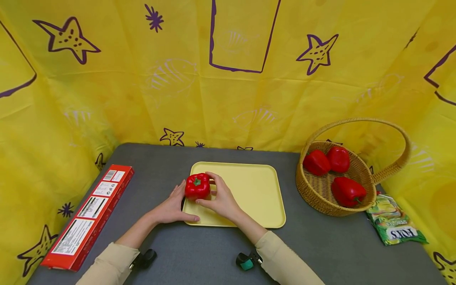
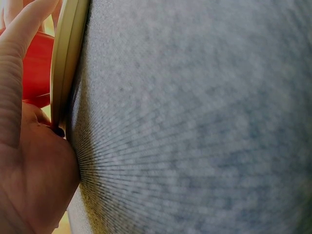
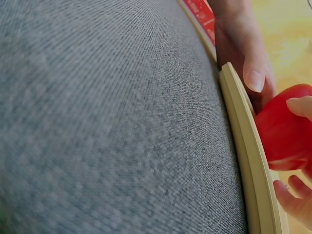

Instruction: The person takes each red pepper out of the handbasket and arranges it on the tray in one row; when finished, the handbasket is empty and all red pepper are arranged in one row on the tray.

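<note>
Covering the whole workspace, the grey felt-like table (image 1: pixel 221 253) carries everything, and the yellow tray (image 1: pixel 249 190) lies flat at its middle with its near left edge under the person's hands. Largest risk first, as a judgement: the tray is light and rests loose on the cloth, so any sideways push from the hands could slide or tip it at the rim. The wicker basket (image 1: pixel 320 194) stands well apart to the right with three more red peppers inside, out of harm. The long red carton (image 1: pixel 89 215) lies along the left edge; its white panels bear print and a barcode, too small to read. The green snack packet (image 1: pixel 395 225) near the basket shows the word "FOX'S", seen upside down. The right hand (image 1: pixel 222 198) curls its fingers round the red bell pepper (image 1: pixel 197 186), gripping its right side, while the left hand (image 1: pixel 174 208) lies with straight fingers against the pepper's left side and its thumb along the tray's rim. The pepper sits at the tray's left edge, stem up; being smooth and rounded, it could slip from a one-sided grip and roll off onto the table.
</note>
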Demonstrator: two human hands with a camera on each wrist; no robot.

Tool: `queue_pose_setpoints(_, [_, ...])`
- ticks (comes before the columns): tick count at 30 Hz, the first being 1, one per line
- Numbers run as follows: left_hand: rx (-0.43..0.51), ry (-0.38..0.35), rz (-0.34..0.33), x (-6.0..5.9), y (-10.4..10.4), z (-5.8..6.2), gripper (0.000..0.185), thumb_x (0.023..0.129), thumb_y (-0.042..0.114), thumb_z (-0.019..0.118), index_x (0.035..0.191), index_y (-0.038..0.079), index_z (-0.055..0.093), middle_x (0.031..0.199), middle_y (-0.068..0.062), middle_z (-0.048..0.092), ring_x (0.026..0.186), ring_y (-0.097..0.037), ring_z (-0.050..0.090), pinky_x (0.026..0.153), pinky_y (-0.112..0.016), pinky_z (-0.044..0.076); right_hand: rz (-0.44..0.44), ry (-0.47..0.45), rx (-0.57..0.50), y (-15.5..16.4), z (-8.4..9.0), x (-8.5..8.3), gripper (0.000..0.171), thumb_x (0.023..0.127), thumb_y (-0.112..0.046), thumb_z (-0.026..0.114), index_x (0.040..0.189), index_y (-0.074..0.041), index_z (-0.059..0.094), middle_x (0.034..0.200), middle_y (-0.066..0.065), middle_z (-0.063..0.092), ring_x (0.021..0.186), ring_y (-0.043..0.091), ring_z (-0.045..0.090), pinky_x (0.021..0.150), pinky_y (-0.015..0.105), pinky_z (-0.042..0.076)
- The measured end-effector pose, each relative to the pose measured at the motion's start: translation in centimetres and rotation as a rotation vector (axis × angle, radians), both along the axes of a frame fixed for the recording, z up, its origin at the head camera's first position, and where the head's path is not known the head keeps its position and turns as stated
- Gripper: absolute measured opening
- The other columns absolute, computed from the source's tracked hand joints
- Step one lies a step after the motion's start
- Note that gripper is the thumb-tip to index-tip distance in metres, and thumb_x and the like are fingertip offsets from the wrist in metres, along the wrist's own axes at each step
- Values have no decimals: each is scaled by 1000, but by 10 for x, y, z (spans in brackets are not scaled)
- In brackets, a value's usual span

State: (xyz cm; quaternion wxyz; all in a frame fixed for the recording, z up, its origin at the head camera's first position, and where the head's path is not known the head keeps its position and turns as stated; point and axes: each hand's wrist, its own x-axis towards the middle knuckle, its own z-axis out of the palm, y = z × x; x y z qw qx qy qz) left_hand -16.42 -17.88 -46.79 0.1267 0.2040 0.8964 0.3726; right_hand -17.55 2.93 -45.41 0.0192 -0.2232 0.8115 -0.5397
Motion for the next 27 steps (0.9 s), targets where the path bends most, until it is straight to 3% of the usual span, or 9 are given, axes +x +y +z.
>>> queue_pose_setpoints(15, [-6,5,-3,-1,0,0,119,63,55,76,148,7,8,152,-15,7,138,-35,-2,107,-57,1,-43,2,42,2,1,2,84,70,-31,80,138,-15,33,131,-2,44,114,16,46,86,34,48])
queue_pose_setpoints(27, [-13,9,12,0,0,-1,121,62,56,76,148,9,6,152,-15,7,139,-34,-1,108,-56,2,-103,-2,-38,14,3,3,72,77,-40,72,135,-14,38,134,5,44,117,24,46,89,39,47])
